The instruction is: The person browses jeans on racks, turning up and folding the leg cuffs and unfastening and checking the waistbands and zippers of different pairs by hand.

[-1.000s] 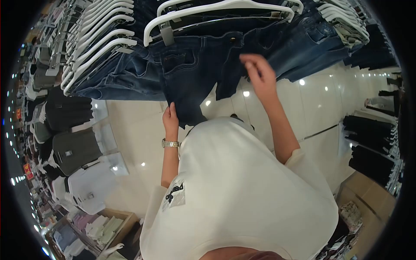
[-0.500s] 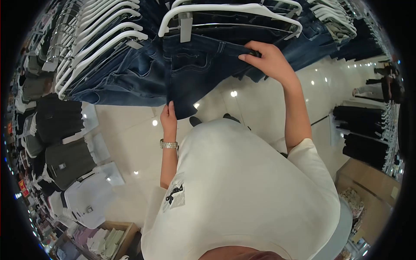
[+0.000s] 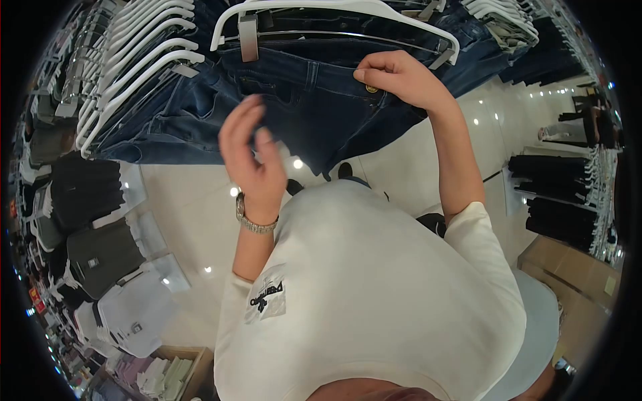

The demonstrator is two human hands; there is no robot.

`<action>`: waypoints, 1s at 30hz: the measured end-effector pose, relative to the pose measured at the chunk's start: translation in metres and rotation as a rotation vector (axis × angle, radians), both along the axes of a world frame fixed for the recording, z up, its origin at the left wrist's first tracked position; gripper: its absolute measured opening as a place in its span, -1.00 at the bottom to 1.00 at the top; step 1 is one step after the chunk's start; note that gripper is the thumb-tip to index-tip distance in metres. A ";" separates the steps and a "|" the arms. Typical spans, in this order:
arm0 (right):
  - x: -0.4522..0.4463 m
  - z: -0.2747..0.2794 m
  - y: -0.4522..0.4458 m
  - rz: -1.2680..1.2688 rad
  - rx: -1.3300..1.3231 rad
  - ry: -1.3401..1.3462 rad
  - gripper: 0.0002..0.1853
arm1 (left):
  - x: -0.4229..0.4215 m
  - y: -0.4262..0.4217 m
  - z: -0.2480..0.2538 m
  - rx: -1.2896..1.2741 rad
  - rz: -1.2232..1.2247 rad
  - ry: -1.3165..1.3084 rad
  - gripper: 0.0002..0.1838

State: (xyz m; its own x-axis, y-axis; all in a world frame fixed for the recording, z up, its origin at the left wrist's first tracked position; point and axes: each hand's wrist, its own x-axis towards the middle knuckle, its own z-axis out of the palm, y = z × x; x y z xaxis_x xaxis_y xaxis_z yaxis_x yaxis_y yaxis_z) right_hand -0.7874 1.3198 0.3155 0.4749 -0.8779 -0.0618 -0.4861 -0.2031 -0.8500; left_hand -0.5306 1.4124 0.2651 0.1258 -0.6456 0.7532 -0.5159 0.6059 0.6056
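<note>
A dark blue pair of jeans (image 3: 307, 113) hangs by its waistband from a white hanger (image 3: 319, 5) with metal clips (image 3: 249, 40). My right hand (image 3: 401, 80) is closed on the waistband, thumb and fingers pinching it beside a brass button (image 3: 372, 89). In front of the jeans' left part, my left hand (image 3: 254, 157) is raised with its fingers apart and slightly blurred. It holds nothing. A metal wristwatch (image 3: 257, 224) circles my left wrist. The lower legs of the jeans are mostly out of sight.
More jeans on white hangers (image 3: 150, 50) crowd the rail at left. Dark folded garments hang on a rack (image 3: 552, 200) at right. Shirts (image 3: 103, 254) hang at far left. A wooden bin of folded clothes (image 3: 194, 371) and a cardboard box (image 3: 568, 274) stand behind.
My left hand has let go of the jeans' lower edge and risen, fingers spreading. The jeans have swung, and the hanger sits further left and higher. My right hand still grips the waistband.
</note>
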 end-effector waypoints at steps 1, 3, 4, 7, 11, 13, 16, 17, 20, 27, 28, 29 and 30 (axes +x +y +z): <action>-0.002 0.000 -0.001 0.032 0.026 -0.015 -0.71 | -0.004 -0.001 0.017 -0.004 -0.117 -0.123 -0.63; -0.006 0.001 -0.008 0.091 0.066 -0.053 -0.71 | -0.033 -0.019 0.046 -0.039 -0.211 -0.228 -0.66; -0.008 -0.002 -0.012 0.131 0.083 -0.089 -0.74 | -0.041 -0.031 0.054 -0.040 -0.245 -0.319 -0.66; -0.018 -0.013 -0.018 0.204 0.111 -0.108 -0.78 | -0.060 -0.059 0.056 -0.007 -0.272 -0.484 -0.77; -0.022 -0.008 -0.018 0.173 0.122 -0.085 -0.79 | -0.056 -0.078 0.037 0.035 -0.329 -0.607 -0.87; -0.023 -0.004 -0.017 0.158 0.119 -0.095 -0.78 | -0.051 -0.078 0.041 0.159 -0.405 -0.605 -0.87; -0.020 0.003 -0.017 0.176 0.110 -0.080 -0.78 | -0.046 -0.084 0.041 0.218 -0.452 -0.561 -0.88; -0.019 0.007 -0.016 0.172 0.100 -0.054 -0.78 | -0.044 -0.086 0.041 0.232 -0.456 -0.558 -0.88; -0.022 0.011 -0.012 0.163 0.037 0.037 -0.78 | -0.042 -0.091 0.040 0.263 -0.461 -0.542 -0.87; -0.025 0.008 -0.009 0.140 -0.119 0.215 -0.83 | -0.042 -0.099 0.040 0.345 -0.437 -0.551 -0.88; -0.026 0.006 -0.010 0.137 -0.114 0.211 -0.83 | -0.043 -0.099 0.040 0.364 -0.436 -0.557 -0.88; -0.027 0.003 -0.012 0.134 -0.109 0.207 -0.83 | -0.043 -0.098 0.041 0.379 -0.452 -0.554 -0.88; -0.028 0.001 -0.014 0.131 -0.108 0.203 -0.83 | -0.043 -0.098 0.042 0.390 -0.466 -0.551 -0.85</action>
